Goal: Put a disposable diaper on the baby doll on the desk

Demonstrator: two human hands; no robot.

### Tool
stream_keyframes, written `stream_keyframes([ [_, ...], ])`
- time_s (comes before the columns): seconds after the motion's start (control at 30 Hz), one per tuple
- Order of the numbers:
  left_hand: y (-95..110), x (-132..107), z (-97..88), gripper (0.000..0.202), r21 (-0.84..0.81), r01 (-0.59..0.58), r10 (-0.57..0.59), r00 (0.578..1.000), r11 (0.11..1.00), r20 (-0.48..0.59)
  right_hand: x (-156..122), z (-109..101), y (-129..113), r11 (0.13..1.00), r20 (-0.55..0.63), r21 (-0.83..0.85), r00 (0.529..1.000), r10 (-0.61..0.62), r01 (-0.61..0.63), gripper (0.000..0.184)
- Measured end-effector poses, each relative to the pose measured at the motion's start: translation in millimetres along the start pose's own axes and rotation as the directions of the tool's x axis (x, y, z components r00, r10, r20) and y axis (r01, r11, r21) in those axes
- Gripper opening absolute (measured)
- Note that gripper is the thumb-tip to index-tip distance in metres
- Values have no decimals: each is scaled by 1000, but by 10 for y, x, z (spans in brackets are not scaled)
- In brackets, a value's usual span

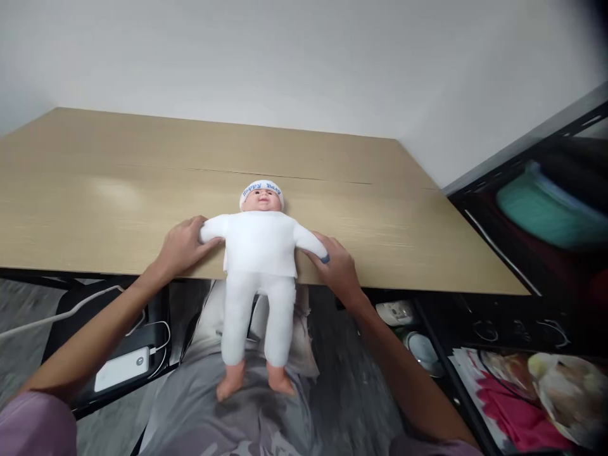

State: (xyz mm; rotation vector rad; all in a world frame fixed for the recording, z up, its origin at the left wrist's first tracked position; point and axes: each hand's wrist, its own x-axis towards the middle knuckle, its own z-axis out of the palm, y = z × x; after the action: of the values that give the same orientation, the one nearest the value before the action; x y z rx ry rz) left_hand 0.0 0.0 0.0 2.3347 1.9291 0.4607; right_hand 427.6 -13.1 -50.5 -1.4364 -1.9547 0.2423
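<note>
A baby doll (260, 244) in a white long-sleeved top and white trousers lies on its back over the table's front edge. Its head, in a white headband (262, 187) with blue lettering, rests towards the wall, and its bare feet hang over my lap. My left hand (186, 244) grips the end of the doll's sleeve on the left side. On the other side, my right hand (336, 261) is closed around the other sleeve, where a dark blue cuff shows. Both doll arms are stretched outwards.
The wooden table (118, 190) reaches back to a white wall. Below it on the left, a white power bank (122, 368) with a cable lies on a black seat. At right stand a black shelf with a teal item (551, 206) and an open drawer with pink cloth (515, 405).
</note>
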Motion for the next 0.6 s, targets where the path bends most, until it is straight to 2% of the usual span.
stream_keyframes([
  [0.1, -141, 291, 100, 72, -29, -38, 38, 999, 999, -12, 263, 129, 136, 1000, 11, -10, 1000, -23, 23, 56],
  [0.37, -416, 1133, 374, 74, 53, -97, 102, 990, 994, -96, 1078, 501, 552, 993, -9, -74, 996, -92, 92, 63],
  [0.6, -575, 1727, 530, 86, 11, -79, 80, 984, 997, -159, 1670, 747, 808, 988, -51, -127, 994, -100, 92, 60],
])
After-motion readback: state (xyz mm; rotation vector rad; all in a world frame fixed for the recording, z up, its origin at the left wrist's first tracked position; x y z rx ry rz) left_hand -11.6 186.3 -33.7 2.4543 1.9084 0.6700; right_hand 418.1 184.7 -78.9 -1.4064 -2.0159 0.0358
